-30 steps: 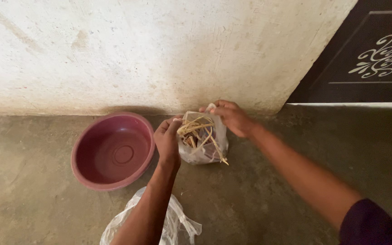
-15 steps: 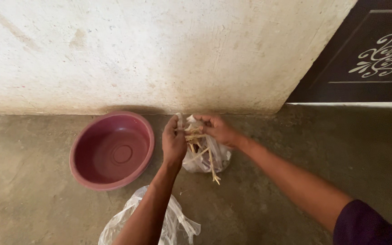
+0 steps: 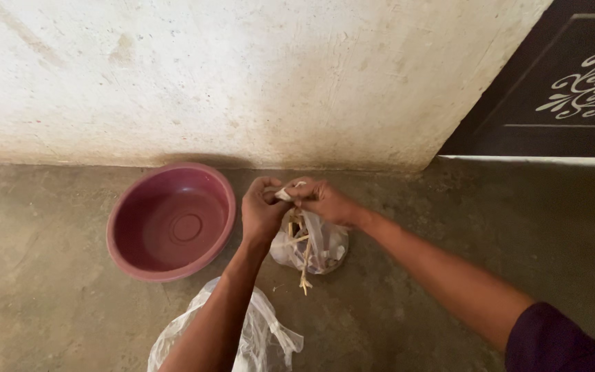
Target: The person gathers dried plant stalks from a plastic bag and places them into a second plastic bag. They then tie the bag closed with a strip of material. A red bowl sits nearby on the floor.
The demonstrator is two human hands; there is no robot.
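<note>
Both hands, left [image 3: 262, 210] and right [image 3: 321, 201], pinched together on the bag [image 3: 311, 244] top; bag hangs straight below them, bowl [image 3: 171, 220] off to the left.

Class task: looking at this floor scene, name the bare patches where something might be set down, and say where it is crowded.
Bare floor lies left of the maroon basin, and right of the small bag. Crowded: basin, both hands on that bag, and the clear bag below.
</note>
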